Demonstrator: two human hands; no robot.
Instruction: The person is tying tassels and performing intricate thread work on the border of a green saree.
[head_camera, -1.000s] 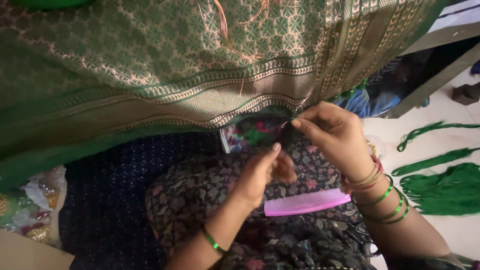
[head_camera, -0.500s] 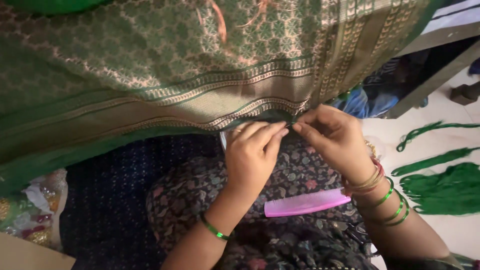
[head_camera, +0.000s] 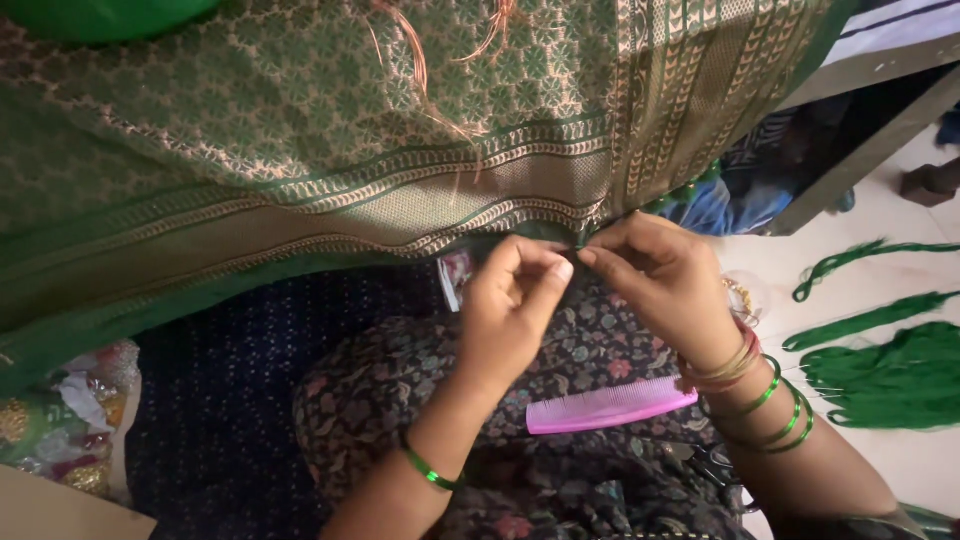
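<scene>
A green and gold brocade cloth hangs across the top of the view, its patterned border running along the lower edge. My left hand and my right hand meet at that edge, fingertips pinched together on the cloth's hem where a thin green thread shows. Both wrists wear green bangles. A pink comb lies on my lap, on the dark floral fabric below my hands.
Bundles of green thread lie on the pale floor at the right. A clear bag with shiny coloured bits sits at the lower left. Loose orange threads trail over the cloth. A grey table leg slants at the upper right.
My left hand has risen from my lap to the cloth's edge and now pinches it beside my right hand, which stayed at the hem.
</scene>
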